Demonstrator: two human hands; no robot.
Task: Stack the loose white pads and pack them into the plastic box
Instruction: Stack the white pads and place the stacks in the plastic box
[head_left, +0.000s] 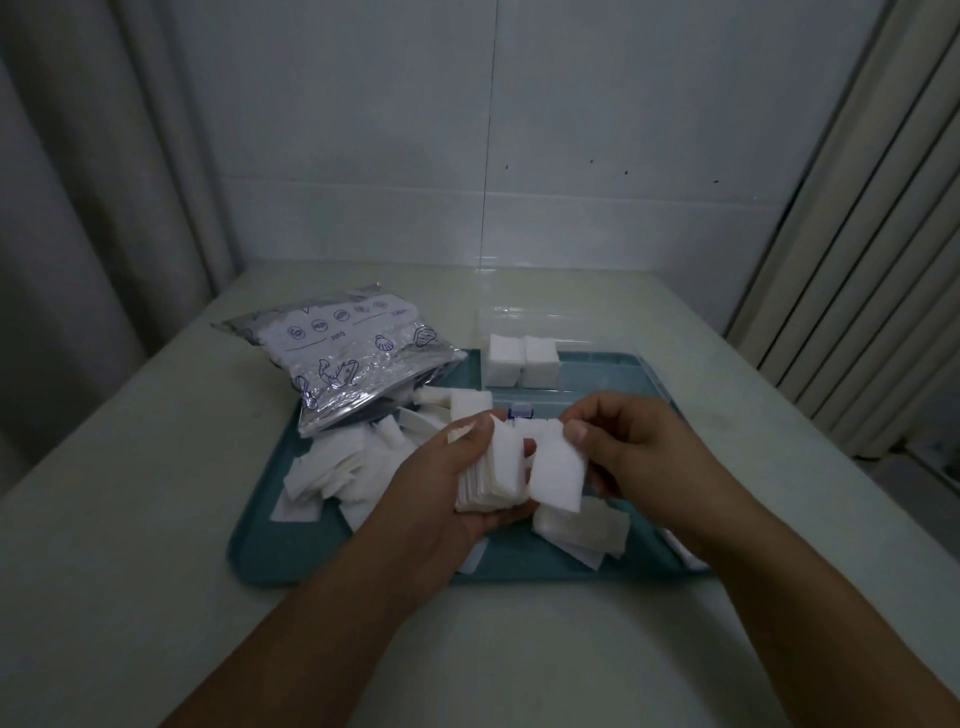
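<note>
White pads (491, 475) sit stacked on edge in my cupped left hand (441, 486) above the teal tray (291, 551), so my right hand (631, 449) can pinch one pad (558, 470) onto them, I judge

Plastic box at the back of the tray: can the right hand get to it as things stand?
Probably yes. Nothing stands between the right hand and the plastic box, which has room beside its two stacks. But that hand is pinching a pad, so it would carry it along.
</note>
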